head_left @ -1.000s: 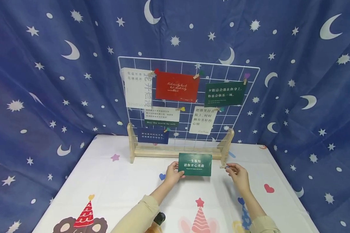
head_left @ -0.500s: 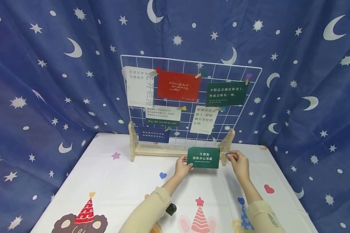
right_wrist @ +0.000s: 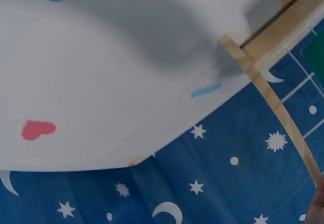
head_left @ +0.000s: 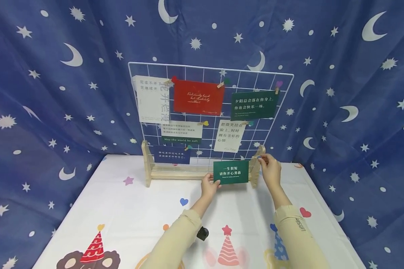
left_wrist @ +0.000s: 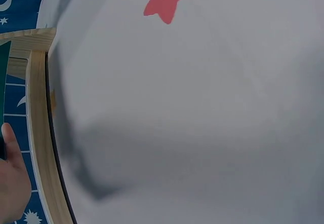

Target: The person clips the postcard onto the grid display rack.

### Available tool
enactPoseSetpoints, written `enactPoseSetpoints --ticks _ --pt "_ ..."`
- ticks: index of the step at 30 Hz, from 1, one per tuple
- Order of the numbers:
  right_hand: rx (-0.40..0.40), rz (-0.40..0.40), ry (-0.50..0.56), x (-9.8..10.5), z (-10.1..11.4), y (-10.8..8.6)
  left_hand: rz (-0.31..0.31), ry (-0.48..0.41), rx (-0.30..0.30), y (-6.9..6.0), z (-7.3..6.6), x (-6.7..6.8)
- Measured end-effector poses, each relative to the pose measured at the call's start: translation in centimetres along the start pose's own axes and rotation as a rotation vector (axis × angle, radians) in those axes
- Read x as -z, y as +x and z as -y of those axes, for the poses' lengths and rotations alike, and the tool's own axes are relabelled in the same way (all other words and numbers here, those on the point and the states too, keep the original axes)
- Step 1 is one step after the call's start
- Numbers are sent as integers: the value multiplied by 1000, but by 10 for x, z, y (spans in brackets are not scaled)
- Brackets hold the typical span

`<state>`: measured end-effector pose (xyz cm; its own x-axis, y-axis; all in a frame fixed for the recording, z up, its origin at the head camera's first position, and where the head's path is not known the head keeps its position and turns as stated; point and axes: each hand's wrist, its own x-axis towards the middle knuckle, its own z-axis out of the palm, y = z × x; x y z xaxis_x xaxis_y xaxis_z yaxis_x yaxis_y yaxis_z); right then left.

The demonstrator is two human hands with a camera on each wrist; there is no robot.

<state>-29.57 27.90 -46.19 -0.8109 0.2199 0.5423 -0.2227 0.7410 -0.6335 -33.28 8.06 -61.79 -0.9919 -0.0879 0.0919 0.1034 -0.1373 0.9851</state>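
A green card (head_left: pixel 230 172) with white writing is pinched at its left edge by my left hand (head_left: pixel 210 185), in front of the lower right of a white wire grid rack (head_left: pixel 208 152). Beside the rack's right wooden foot, my right hand (head_left: pixel 271 170) pinches a small wooden clip (head_left: pixel 259 157) with a blue piece on it. Card and clip are apart. In the left wrist view only the thumb side of my left hand (left_wrist: pixel 14 183) shows, against the green card's edge (left_wrist: pixel 4 77). The right wrist view catches just a sliver of my right hand (right_wrist: pixel 316 203); the clip is out of sight there.
Clipped on the grid are a red card (head_left: pixel 198 98), a green card (head_left: pixel 254 104), a blue card (head_left: pixel 171 155) and several whitish ones. A wooden base bar (head_left: pixel 178 175) runs along the rack's bottom. A starry blue curtain (head_left: pixel 97 93) hangs behind the patterned white tablecloth (head_left: pixel 128 209).
Both hands have moved up and forward toward the rack, carrying the green card and the clip. The card now stands in front of the grid's lower right. The clipped cards stay put.
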Motion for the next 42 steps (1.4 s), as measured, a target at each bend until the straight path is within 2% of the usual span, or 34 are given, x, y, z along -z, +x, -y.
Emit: enactPoseSetpoints --ticks 2,3,4,5,7,8,11,12,13,14,15,19,21,23,25,28,32,35,38,40,42 --pt "20 15 -16 -2 2 8 -8 -20 -34 21 37 -3" --pt "27 22 -23 -2 4 12 -9 -29 -21 32 57 -6" --pt "34 27 -27 -2 5 15 -15 -34 1 37 61 -8" --pt "40 27 -33 -2 7 18 -27 -50 -12 43 68 -10" --pt "53 17 -45 -2 9 24 -12 -61 5 47 62 -13" --pt "58 10 -45 -2 9 27 1 -54 31 47 55 -13" --pt "67 0 -49 0 10 35 21 -80 -18 49 40 -16" --pt "72 11 -57 1 10 37 36 -68 2 48 32 -15" --pt "76 27 -66 1 10 40 22 -70 -13 50 31 -17" --pt "81 45 -75 2 10 42 31 -58 10 52 28 -18" --pt "86 63 -83 3 11 44 14 -63 -5 56 30 -20" --pt "107 123 -121 4 13 51 -19 -35 70 69 36 -24" --pt "106 144 -127 3 14 53 -36 -47 97 69 31 -23" --pt "102 162 -131 2 14 56 -49 -46 157 64 18 -22" --pt "103 180 -134 1 14 59 -56 -42 218 55 -2 -22" --pt "105 201 -138 1 13 61 -65 -32 264 41 -31 -22" --pt "103 252 -157 3 13 64 -56 -28 256 24 -66 -18" --pt "106 315 -177 4 12 66 -53 -27 241 18 -81 -16" --pt "106 369 -200 4 12 69 -34 -30 246 21 -78 -17" --pt "103 388 -217 5 12 70 -22 -46 264 29 -64 -19" --pt "97 398 -222 4 12 70 -20 -56 293 40 -44 -21"
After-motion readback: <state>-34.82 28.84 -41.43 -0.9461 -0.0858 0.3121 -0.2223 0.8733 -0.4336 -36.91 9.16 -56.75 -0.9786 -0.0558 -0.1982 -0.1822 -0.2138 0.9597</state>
